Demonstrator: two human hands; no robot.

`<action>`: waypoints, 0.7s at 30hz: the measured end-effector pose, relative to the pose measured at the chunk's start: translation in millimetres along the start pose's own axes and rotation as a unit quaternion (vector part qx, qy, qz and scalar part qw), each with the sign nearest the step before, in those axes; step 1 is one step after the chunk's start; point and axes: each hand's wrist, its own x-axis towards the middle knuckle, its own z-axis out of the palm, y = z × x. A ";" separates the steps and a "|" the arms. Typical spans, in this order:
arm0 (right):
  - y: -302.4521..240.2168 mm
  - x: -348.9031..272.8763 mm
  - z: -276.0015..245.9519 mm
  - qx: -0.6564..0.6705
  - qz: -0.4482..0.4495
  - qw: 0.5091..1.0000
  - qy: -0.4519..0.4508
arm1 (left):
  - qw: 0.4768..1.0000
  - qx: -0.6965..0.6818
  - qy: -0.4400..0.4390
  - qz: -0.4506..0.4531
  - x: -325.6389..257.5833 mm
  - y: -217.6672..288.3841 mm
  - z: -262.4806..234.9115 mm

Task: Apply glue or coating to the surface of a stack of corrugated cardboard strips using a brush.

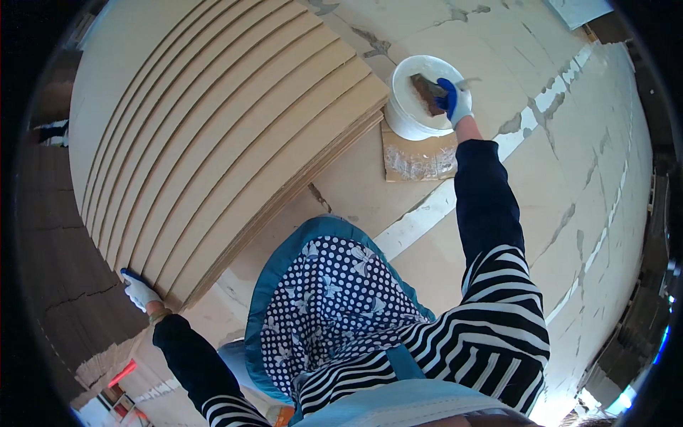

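The person leans over a wide work surface of pale boards [498, 235] whose seams are streaked with white filler. The right hand [455, 99], in a white glove with blue fingers, reaches well forward into a white bucket [416, 96] and is closed around the handle of a putty knife [429, 92]; the brownish blade sits inside the bucket, on or just above the white compound there. The bucket stands on a small square of board [416, 160] smeared with dried compound.

The left hand [139, 290], gloved the same way, rests at the near corner of a fanned stack of thin fibreboard sheets [228, 142]; the fingers lie over the sheet edge, but whether they pinch it or only steady it cannot be told from this view. The stack lies just left of the bucket, its staggered edges stepping away toward the top of the view.

As a judgement of progress: many seams across the surface already carry filler, some in broad bands and others in thin, broken patches, so a good part of the jointing looks done. The knife in the bucket suggests a fresh load is being taken, and the patchy seams toward the right edge look as if they need more. The stacked sheets look untouched by compound.
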 end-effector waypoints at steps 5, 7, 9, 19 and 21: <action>-7.8 6.2 -38.9 0.351 0.126 0.916 -0.146 | 1.000 -0.020 -0.001 0.000 5.4 -5.9 8.4; -11.9 -6.5 -39.9 0.426 0.139 0.871 -0.199 | 1.000 -0.006 0.005 -0.007 10.3 -4.7 4.1; -16.4 -19.0 -36.6 0.449 0.069 0.866 -0.210 | 1.000 -0.009 0.004 -0.007 8.9 -4.6 4.0; -22.0 -71.0 5.1 -0.172 -0.436 0.883 -0.018 | 1.000 -0.007 0.004 -0.006 -1.4 -0.6 6.8; -26.0 -88.9 5.1 -0.456 -0.502 0.733 -0.043 | 1.000 -0.002 0.016 -0.008 1.8 -5.4 2.9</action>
